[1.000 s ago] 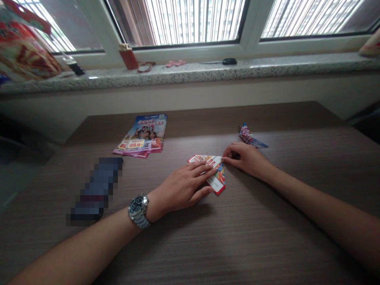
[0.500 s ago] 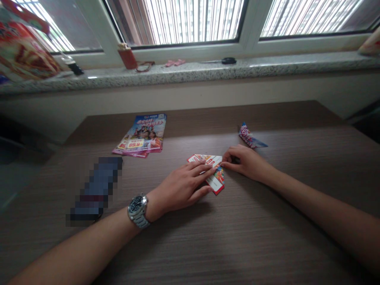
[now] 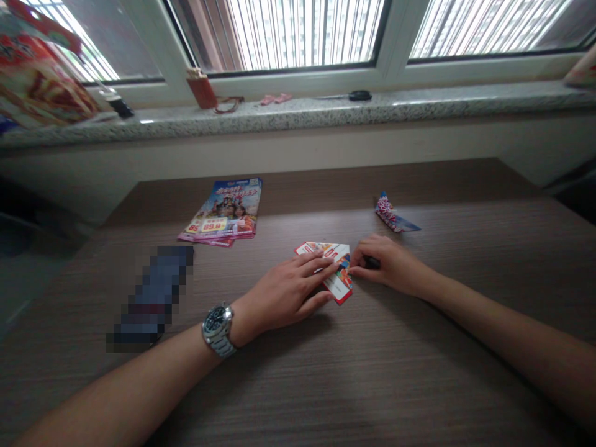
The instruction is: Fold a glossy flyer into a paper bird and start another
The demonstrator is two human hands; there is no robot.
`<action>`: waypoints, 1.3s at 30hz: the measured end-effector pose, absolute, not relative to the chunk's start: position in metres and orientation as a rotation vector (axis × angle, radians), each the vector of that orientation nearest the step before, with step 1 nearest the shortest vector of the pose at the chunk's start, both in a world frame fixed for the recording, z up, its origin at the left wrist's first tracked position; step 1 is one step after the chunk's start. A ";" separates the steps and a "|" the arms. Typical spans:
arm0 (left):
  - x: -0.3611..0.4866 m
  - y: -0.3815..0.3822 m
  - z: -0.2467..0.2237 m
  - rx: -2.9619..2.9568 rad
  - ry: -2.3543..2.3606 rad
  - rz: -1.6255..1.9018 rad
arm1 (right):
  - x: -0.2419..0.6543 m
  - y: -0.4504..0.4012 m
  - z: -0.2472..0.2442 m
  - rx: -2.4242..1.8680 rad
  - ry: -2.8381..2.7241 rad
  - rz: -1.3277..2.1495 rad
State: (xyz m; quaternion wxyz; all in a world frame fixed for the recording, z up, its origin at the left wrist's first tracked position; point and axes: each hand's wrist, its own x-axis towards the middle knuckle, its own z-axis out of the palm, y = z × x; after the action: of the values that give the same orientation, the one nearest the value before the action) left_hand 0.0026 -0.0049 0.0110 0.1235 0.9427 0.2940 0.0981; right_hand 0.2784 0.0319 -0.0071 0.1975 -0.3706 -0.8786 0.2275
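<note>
Head camera: the left hand (image 3: 284,292) lies palm down, its fingers outstretched and slightly spread, resting on a folded multicoloured paper leaflet (image 3: 339,288) that is flat on the wood-grain table (image 3: 326,385) beneath them, its right part showing past the fingertips. The right hand (image 3: 391,264) is curled, thumb and index fingertips close together at the leaflet's right edge; whether they grip the paper I cannot tell. Beyond the right fingers, apart from them, sits a folded blue printed paper piece (image 3: 388,214). Beyond and left of the left fingers lies a stack of printed flyers (image 3: 228,211) marked 89.9. Behind those fingers, a metal-banded wristwatch (image 3: 215,318) circles the wrist. Far past all the fingers, black-handled scissors (image 3: 360,95) lie on the speckled stone windowsill (image 3: 419,102).
</note>
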 end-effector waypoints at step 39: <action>0.001 -0.003 0.010 2.799 0.801 0.261 | 0.281 0.029 -0.014 -0.862 -2.366 0.418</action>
State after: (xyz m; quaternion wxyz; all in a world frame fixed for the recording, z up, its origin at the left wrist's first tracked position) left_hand 0.0013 -0.0030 0.0099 0.1093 0.9519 0.2723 0.0886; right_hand 0.2805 0.0288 -0.0138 0.2903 -0.3231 -0.8870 0.1566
